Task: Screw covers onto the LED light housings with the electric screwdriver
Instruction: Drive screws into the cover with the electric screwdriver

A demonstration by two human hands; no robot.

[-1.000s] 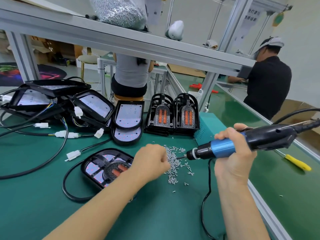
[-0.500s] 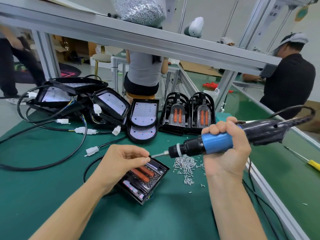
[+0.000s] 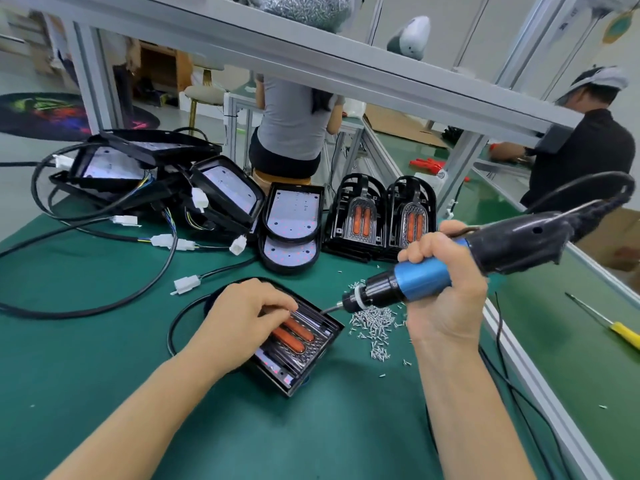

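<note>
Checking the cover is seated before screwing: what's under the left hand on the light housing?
The left hand rests on the light housing, fingers on its cover beside two orange strips. The housing's rounded far end is hidden beneath the hand, so seating there cannot be seen.

Two hands (image 3: 242, 317); one electric screwdriver (image 3: 426, 277); two upright covers (image 3: 356, 216); one yellow-handled screwdriver (image 3: 620, 332).

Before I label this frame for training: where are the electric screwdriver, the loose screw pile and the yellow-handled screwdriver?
electric screwdriver (image 3: 424, 280), head view, on its blue barrel.
loose screw pile (image 3: 374, 318), head view, on the middle of the heap.
yellow-handled screwdriver (image 3: 625, 336), head view, on its yellow handle.
</note>
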